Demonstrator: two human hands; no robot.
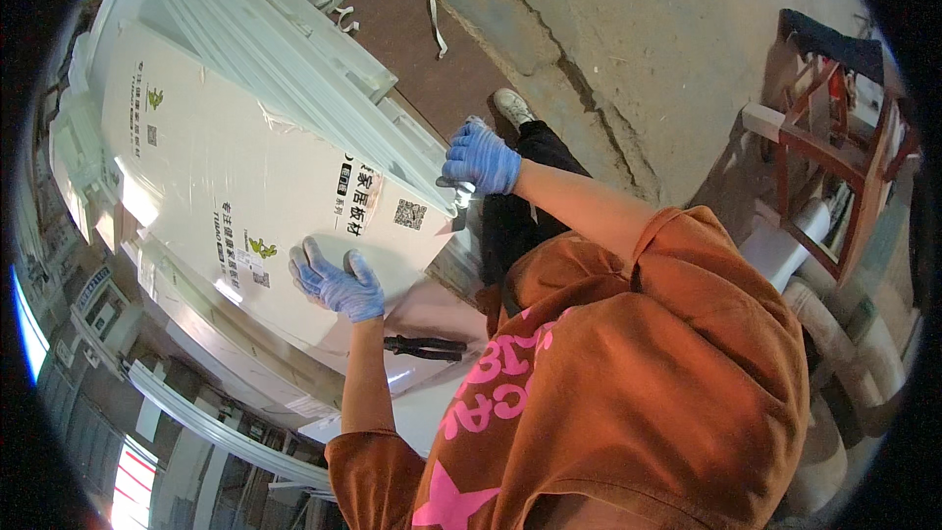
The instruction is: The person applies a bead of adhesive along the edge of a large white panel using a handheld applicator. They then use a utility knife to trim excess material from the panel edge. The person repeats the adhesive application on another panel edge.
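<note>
A large white board (206, 167) with printed text, green emblems and square codes lies on a stack of pale panels. My left hand (339, 280), in a blue glove, rests on its near part with the fingers apart. At the board's right corner my right hand (481, 157), also gloved in blue, is closed in a fist. Something small and shiny (463, 196) shows just below that fist; its kind is too unclear to tell. Black-handled pliers (427, 346) lie on a pale surface beside my left wrist.
Long pale strips (265, 69) are stacked along the board's far side. Beyond them lies a brown sheet (412, 29) on the concrete floor, with loose white straps (432, 15). A reddish wooden stool (834, 157) stands at the right. More panels and frames fill the lower left.
</note>
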